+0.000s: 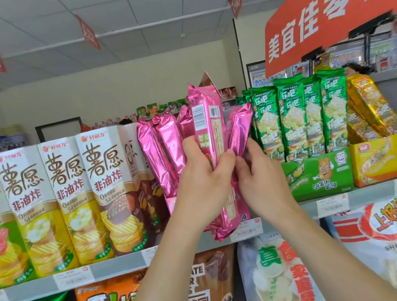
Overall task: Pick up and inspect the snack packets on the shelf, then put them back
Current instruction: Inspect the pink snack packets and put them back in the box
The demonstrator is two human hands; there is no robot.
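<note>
Before the shelf edge (117,266), left hand (202,184) grips packet (210,125).

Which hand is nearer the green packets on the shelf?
Right. The right hand is just left of the green packets; the left hand is farther left, holding the raised pink packet.

shiny pink packet (211,133), green packets (290,116), perhaps gold packets (368,104)

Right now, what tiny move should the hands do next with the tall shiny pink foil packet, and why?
Probably slide the tall pink foil packet down into the row of pink foil packets: the left hand grips it raised above them, its barcode already showing, the right hand at its edge.
</note>
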